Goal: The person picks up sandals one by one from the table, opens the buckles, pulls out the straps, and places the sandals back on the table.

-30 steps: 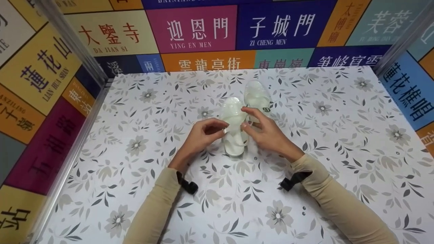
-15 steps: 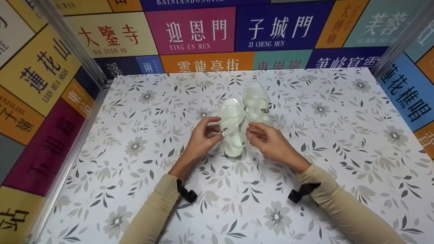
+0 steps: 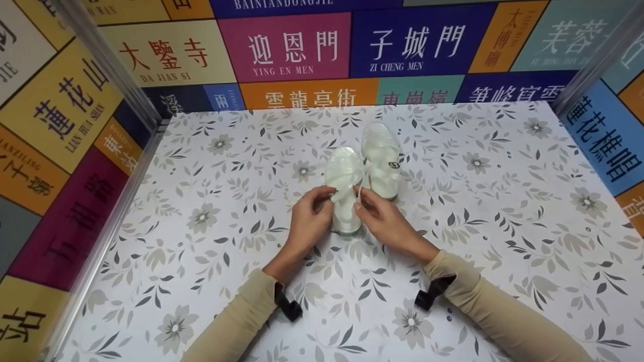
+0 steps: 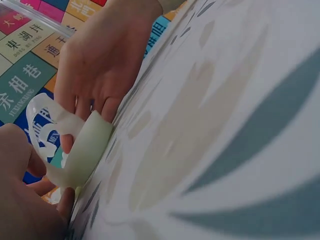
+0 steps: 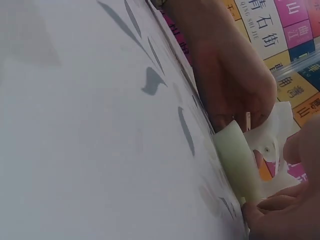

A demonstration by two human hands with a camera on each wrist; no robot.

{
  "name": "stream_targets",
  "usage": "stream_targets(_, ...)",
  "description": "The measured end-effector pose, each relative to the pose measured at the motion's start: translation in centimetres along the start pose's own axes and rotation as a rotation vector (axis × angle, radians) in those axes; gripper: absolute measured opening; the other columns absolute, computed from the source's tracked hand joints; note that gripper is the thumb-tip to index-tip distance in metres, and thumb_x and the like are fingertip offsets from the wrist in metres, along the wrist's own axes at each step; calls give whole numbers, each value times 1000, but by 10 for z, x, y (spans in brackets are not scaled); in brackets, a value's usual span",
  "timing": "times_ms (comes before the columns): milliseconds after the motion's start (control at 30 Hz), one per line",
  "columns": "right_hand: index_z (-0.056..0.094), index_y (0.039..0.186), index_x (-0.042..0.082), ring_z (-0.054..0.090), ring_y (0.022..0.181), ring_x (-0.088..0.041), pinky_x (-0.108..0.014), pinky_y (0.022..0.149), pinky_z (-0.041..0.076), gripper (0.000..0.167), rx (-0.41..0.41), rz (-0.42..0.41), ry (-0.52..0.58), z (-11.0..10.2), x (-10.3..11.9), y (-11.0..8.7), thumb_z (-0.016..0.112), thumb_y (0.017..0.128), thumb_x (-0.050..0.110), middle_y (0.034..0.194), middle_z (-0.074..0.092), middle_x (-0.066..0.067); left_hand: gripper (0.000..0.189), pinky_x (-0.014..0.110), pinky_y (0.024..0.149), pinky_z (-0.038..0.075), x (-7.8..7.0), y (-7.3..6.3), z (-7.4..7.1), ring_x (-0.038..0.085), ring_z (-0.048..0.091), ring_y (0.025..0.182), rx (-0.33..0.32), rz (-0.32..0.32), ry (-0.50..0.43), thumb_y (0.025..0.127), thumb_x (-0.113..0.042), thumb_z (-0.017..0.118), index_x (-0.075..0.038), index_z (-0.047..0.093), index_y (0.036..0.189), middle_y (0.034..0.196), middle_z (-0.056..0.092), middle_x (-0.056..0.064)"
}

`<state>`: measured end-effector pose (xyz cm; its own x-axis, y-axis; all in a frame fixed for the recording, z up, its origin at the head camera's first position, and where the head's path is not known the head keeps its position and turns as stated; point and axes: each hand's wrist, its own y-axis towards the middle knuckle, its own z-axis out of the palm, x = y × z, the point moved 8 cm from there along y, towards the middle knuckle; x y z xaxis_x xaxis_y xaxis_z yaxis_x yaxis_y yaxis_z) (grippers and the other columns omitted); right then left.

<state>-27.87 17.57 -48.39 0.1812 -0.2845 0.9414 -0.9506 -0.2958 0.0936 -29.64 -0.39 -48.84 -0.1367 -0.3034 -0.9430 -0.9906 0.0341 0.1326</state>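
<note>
A pale green, see-through sandal (image 3: pixel 346 171) lies on the floral tabletop with its toe pointing away from me. My left hand (image 3: pixel 310 213) is at its left side, thumb and fingertips pinching the strap there. On the right side, the fingers of my right hand (image 3: pixel 385 216) pinch a thin strap end that stands up from the sandal. The second, matching sandal (image 3: pixel 380 143) lies just behind and to the right, with a small dark mark on its strap. In the left wrist view, the held sandal's heel (image 4: pixel 90 147) faces the camera between both hands.
The white table (image 3: pixel 201 286) has a grey leaf and flower print. Panels with large printed characters (image 3: pixel 287 48) stand along the back and both sides. A black wrist strap (image 3: pixel 289 304) sits on each sleeve.
My right hand first drew back from over the front straps to the right, then came in lower against the sandal's side. My left hand has slid slightly nearer to me. Both sandals stay about in place.
</note>
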Motion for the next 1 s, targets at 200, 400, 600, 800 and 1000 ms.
stream_targets(200, 35, 166, -2, 41, 160, -31, -41, 131, 36, 59, -11, 4, 78, -2, 1, 3, 54, 115, 20, 173, 39, -18, 28, 30, 93, 60, -4, 2, 5, 12, 74, 103, -44, 3, -13, 98, -10, 62, -15, 80, 118, 111, 80, 1)
stream_targets(400, 31, 170, 6, 37, 163, -27, -43, 135, 29, 61, -48, 58, 153, -3, -2, 12, 51, 116, 25, 176, 35, -13, 27, 33, 102, 62, -7, 16, 6, 16, 76, 114, -69, 25, -96, 100, -10, 61, -14, 79, 120, 119, 80, 4)
stream_targets(600, 27, 169, 0, 27, 167, -28, -41, 137, 23, 59, -59, 11, 191, 3, 3, 32, 47, 117, 19, 179, 26, -16, 29, 37, 110, 58, -5, 34, 0, 20, 73, 123, -110, 13, -125, 101, -10, 59, -15, 79, 121, 125, 79, 7)
stream_targets(800, 25, 169, -4, 22, 168, -33, -41, 138, 19, 58, -76, -3, 227, 2, 1, 47, 45, 116, 13, 178, 23, -20, 30, 38, 114, 54, 0, 50, 2, 20, 69, 129, -139, -27, -105, 104, -14, 55, -16, 79, 122, 134, 76, 5)
stream_targets(1000, 20, 170, -2, 15, 170, -29, -40, 139, 13, 60, -53, 72, 233, -2, -7, 48, 42, 117, 15, 181, 18, -15, 29, 36, 104, 55, 4, 52, 8, 17, 70, 112, -125, -65, -49, 104, -13, 55, -14, 79, 119, 120, 79, 3)
